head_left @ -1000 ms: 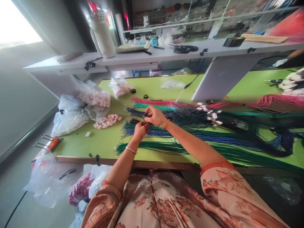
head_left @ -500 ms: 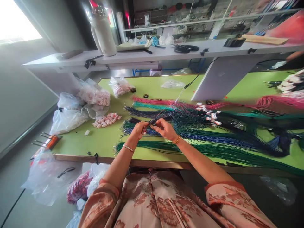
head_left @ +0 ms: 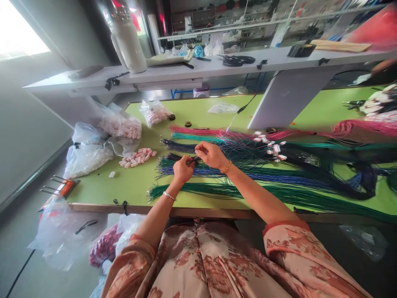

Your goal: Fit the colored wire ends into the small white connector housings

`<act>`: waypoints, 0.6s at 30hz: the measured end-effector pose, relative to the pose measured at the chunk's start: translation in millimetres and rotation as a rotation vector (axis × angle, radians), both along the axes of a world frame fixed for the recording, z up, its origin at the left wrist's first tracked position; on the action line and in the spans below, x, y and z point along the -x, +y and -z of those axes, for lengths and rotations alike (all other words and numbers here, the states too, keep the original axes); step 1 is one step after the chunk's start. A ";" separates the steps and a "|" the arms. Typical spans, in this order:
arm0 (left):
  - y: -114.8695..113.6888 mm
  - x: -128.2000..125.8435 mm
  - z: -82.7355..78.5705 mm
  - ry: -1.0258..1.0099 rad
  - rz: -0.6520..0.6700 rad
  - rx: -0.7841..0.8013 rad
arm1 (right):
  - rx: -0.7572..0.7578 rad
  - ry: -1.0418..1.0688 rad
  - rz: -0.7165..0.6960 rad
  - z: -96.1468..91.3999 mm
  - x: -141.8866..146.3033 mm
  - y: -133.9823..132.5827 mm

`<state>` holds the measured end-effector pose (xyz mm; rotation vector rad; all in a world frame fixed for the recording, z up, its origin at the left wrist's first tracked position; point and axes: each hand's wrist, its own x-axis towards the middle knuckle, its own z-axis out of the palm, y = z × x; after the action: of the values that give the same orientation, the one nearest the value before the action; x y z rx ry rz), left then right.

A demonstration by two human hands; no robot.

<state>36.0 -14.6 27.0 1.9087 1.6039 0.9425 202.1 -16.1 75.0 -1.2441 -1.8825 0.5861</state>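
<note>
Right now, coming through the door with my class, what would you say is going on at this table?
A person's left hand has a closed grip on a thin dark piece, too small to identify. The right hand is close beside it; what it holds, if anything, is unclear. Both are above coloured wire bundles laid out on the green table. Left of the hands lies a loose pile of small pale pieces.

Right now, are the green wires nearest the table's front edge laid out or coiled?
Laid out: the green wires run lengthwise along the tabletop in a long, loose bundle, with no coils showing.
</note>
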 end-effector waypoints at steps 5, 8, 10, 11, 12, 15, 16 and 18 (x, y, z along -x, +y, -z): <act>-11.7 -3.7 -6.5 0.367 0.121 -0.232 | 0.209 -0.409 0.046 -10.8 21.3 37.2; -13.7 -2.9 -5.5 0.419 0.155 -0.274 | 0.300 -0.484 -0.047 -7.0 28.5 53.7; -14.8 -2.1 -4.2 0.397 0.164 -0.274 | 0.324 -0.431 -0.091 -1.6 30.2 58.7; -15.6 -1.7 -3.5 0.364 0.157 -0.263 | 0.322 -0.380 -0.082 1.3 30.5 58.9; -16.5 -1.5 -2.7 0.316 0.142 -0.242 | 0.311 -0.315 -0.057 4.1 30.6 57.6; -18.7 -1.8 1.5 0.111 0.068 -0.127 | 0.259 -0.078 0.029 9.9 31.4 45.6; -18.8 -2.3 3.6 0.032 0.044 -0.078 | 0.242 -0.004 0.045 10.7 32.0 39.5; -17.9 -3.5 8.3 -0.125 0.017 0.013 | 0.218 0.117 0.058 11.3 33.5 25.3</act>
<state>39.4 -32.5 18.7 1.8150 1.5158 1.0207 168.6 9.2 63.8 -1.3669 -1.7146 0.8328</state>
